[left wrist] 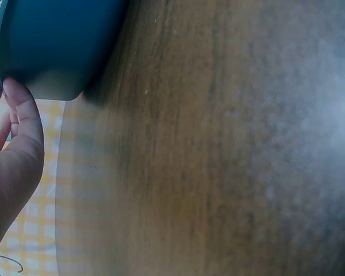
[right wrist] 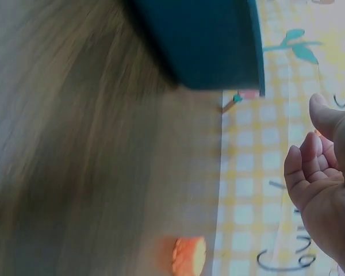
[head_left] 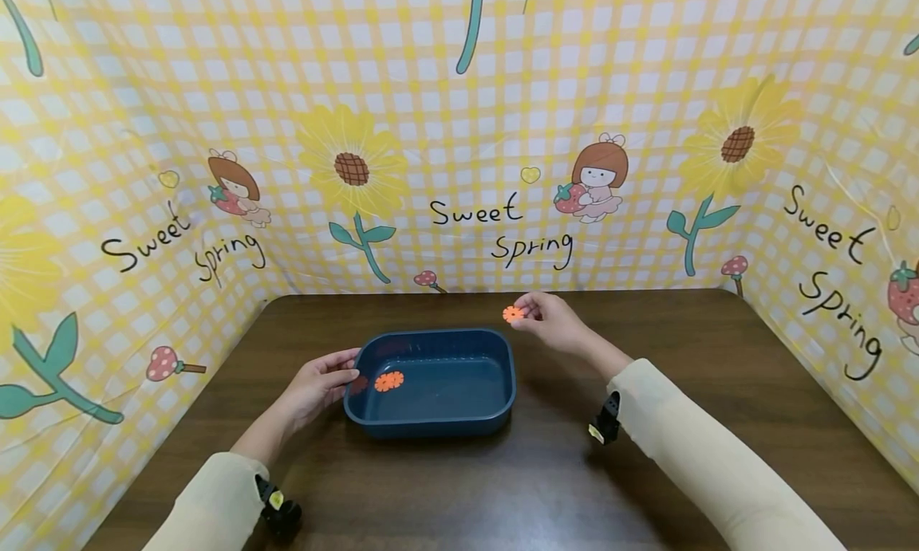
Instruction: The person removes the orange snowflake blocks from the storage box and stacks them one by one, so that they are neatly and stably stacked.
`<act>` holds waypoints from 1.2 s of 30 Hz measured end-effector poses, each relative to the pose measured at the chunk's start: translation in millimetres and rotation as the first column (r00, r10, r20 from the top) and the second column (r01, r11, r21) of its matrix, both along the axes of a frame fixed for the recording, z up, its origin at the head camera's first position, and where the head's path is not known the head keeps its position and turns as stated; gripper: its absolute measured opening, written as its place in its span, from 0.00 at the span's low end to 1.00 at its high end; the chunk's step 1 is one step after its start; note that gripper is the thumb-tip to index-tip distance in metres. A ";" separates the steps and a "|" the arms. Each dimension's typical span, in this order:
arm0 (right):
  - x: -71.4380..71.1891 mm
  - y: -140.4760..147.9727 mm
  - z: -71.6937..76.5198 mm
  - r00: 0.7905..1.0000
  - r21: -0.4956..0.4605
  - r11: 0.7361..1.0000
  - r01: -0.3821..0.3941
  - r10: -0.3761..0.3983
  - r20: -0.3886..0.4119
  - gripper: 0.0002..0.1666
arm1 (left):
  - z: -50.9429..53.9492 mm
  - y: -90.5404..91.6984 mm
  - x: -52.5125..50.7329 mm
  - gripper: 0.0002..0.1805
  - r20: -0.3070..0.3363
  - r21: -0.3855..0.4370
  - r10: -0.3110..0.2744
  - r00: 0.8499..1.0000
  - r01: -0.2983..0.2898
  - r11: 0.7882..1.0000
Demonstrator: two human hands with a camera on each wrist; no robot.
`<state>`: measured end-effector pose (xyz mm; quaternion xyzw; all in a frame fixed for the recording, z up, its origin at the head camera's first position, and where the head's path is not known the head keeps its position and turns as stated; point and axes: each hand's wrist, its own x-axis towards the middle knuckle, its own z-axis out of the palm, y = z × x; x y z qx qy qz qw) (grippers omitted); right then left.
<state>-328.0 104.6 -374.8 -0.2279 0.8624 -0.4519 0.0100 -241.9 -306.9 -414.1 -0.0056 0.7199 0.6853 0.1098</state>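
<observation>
A dark blue rectangular plastic basin (head_left: pixel 445 433) stands on the table. My left hand (head_left: pixel 319 387) pinches its left rim, the thumb on top; the left wrist view shows the thumb and fingers at the edge of the basin (left wrist: pixel 52 52). Two orange flower-shaped discs (head_left: pixel 389 381) lie together inside, near the left wall. Just beyond the basin's far right corner, my right hand (head_left: pixel 549 321) holds up another orange flower-shaped disc (head_left: pixel 513 314) between thumb and fingers. In the right wrist view this hand (right wrist: pixel 328 172) mostly hides that disc.
An orange piece with a pale face (right wrist: pixel 188 256) rests on the tabletop in the right wrist view; my right arm seems to cover it in the head view. Yellow checked cloth (head_left: pixel 459 136) surrounds the brown wooden table (head_left: pixel 459 495) at the back and sides.
</observation>
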 end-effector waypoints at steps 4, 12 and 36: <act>-0.9 15.1 -3.1 0.999 -0.005 0.999 0.033 -0.033 0.001 0.17 | -0.1 0.1 0.0 0.29 -0.001 0.008 -0.001 1.000 0.001 1.000; -1.9 41.3 -8.4 0.995 0.019 0.996 0.093 -0.093 0.038 0.18 | 0.4 1.1 0.5 0.29 0.001 0.015 0.008 1.000 -0.008 1.000; -9.3 86.8 -53.1 0.988 0.015 0.991 0.135 -0.136 0.079 0.18 | 0.2 -0.4 0.1 0.29 0.002 0.004 0.006 1.000 -0.006 1.000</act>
